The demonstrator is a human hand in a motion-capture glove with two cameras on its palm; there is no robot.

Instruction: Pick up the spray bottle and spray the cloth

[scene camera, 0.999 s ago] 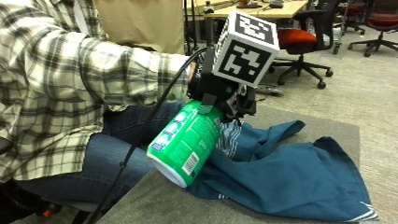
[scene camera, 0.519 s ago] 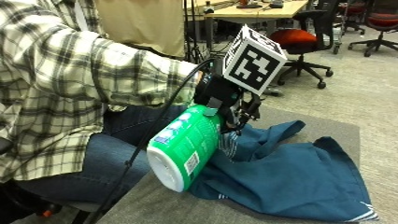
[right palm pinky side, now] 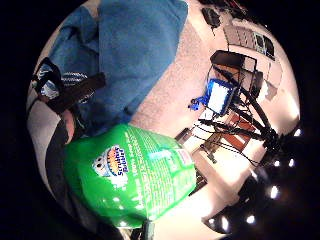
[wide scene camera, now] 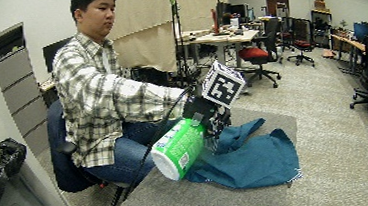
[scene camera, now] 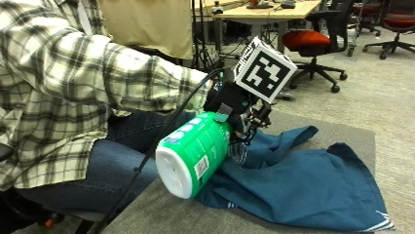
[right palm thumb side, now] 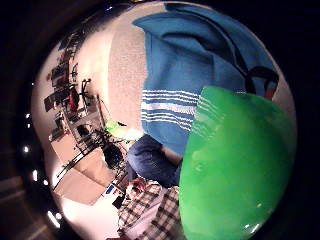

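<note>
Right hand [scene camera: 228,105] gripping green bottle [scene camera: 195,153] at neck, fingers curling round it, holding it tilted in air, base toward surface's near edge. Nozzle end hanging over blue cloth [scene camera: 305,187] lying on grey surface [scene camera: 353,134].

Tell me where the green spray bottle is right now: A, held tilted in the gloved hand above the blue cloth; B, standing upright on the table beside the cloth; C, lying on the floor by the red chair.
A: the gloved hand grips the spray bottle at its top, tilted over the blue cloth.
</note>
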